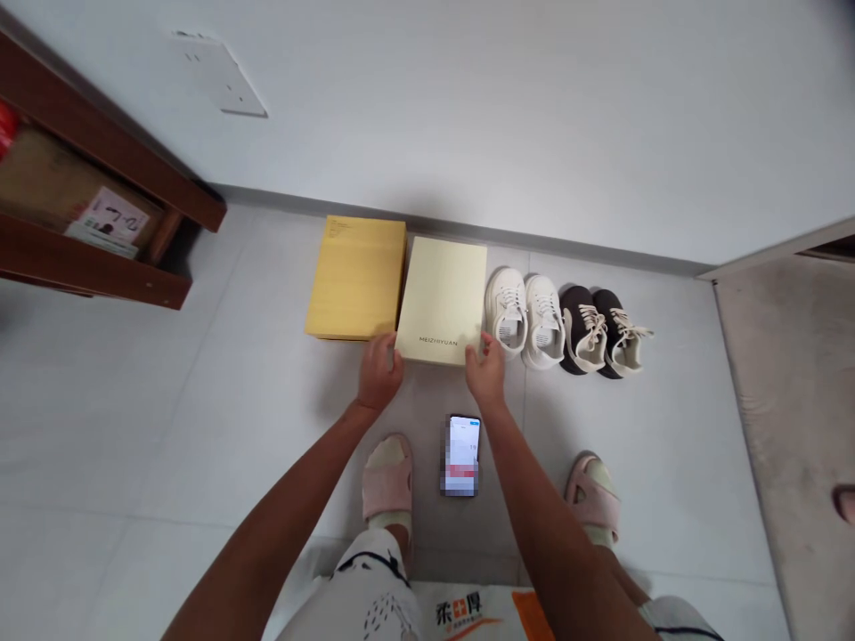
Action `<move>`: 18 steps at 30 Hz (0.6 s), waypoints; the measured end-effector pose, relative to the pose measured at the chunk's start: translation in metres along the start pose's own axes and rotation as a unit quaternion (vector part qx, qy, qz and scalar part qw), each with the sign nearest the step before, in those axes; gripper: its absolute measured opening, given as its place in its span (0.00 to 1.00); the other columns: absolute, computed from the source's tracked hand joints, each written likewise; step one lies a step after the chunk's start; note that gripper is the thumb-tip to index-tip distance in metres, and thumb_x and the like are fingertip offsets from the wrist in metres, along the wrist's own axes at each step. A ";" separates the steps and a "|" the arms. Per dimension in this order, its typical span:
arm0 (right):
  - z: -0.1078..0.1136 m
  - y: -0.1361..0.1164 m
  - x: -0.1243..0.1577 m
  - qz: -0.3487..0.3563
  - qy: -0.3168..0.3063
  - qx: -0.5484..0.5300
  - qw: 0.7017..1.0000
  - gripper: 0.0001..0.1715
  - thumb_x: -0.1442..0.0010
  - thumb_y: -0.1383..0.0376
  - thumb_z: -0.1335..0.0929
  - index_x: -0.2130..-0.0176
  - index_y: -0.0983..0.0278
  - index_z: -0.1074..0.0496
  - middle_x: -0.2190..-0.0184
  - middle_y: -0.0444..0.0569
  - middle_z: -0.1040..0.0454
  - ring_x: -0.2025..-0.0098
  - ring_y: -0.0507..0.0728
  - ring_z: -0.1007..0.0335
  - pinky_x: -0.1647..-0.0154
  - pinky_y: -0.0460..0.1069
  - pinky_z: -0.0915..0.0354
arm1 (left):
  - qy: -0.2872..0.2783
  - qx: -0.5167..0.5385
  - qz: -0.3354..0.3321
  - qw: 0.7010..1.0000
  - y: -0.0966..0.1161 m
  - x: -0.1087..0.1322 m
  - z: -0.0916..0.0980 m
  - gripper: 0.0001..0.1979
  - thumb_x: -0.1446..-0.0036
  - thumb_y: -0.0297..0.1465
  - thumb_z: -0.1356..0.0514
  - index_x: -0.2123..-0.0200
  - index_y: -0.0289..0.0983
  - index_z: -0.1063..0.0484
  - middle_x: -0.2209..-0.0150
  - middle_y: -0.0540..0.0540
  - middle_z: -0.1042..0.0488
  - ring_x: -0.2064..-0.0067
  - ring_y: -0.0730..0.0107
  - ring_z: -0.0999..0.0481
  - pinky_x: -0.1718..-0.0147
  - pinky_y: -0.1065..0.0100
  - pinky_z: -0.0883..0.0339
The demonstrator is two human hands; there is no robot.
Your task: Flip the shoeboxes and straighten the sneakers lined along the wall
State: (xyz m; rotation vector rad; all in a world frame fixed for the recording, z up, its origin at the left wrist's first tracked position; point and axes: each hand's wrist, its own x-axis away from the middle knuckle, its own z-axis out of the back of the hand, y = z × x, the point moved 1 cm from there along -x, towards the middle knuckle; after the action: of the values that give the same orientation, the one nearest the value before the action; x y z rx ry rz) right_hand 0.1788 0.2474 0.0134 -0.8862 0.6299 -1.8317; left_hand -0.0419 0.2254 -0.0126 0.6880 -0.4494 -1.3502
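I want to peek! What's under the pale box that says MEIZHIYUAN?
The pale box rests on the tile floor. Anything beneath it is covered, so I can't see it.

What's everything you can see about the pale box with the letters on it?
The pale cream box is flat and rectangular, with a smooth, card-like look and dark letters reading MEIZHIYUAN near its front edge. It looks closed and sits low over the tiled floor, between a yellow box and white sneakers. The person's left hand touches its front left corner, and their right hand touches its front right corner.
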 end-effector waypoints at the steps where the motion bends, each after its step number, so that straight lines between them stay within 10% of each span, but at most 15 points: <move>1: -0.006 0.005 -0.005 -0.017 -0.010 -0.020 1.000 0.33 0.31 0.53 0.39 0.35 0.69 0.37 0.35 0.68 0.32 0.33 0.64 0.33 0.35 0.59 0.34 | -0.005 0.038 0.029 0.999 0.006 -0.004 -0.005 0.21 0.31 0.37 0.48 0.40 0.35 0.31 0.45 0.32 0.25 0.43 0.55 0.24 0.43 0.53 0.31; 8: -0.032 0.039 -0.028 -0.019 -0.113 -0.244 0.963 0.48 0.34 0.36 0.38 0.31 0.65 0.37 0.34 0.59 0.28 0.32 0.64 0.32 0.30 0.59 0.38 | 0.083 0.148 0.224 0.960 0.016 -0.007 -0.026 0.15 0.39 0.42 0.38 0.56 0.38 0.29 0.52 0.38 0.27 0.44 0.54 0.29 0.39 0.51 0.36; 14: -0.026 0.050 -0.035 0.025 -0.114 -0.195 0.974 0.65 0.38 0.28 0.41 0.23 0.67 0.54 0.23 0.56 0.49 0.20 0.61 0.60 0.21 0.58 0.58 | -0.041 0.406 0.447 0.796 0.006 0.006 -0.042 0.23 0.41 0.55 0.40 0.56 0.42 0.32 0.57 0.43 0.26 0.52 0.58 0.24 0.55 0.60 0.30; 18: -0.016 0.057 -0.040 0.020 -0.103 -0.203 0.974 0.59 0.35 0.32 0.42 0.22 0.63 0.56 0.22 0.52 0.51 0.21 0.60 0.57 0.21 0.61 0.56 | -0.042 0.391 0.382 0.836 0.025 -0.002 -0.037 0.25 0.41 0.51 0.36 0.47 0.46 0.35 0.46 0.42 0.27 0.44 0.58 0.27 0.51 0.59 0.31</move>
State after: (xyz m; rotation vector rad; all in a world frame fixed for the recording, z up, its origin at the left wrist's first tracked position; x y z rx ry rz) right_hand 0.2069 0.2622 -0.0503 -1.3036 0.8995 -1.5719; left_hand 0.0008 0.2358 -0.0223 0.9639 -1.2395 -0.3857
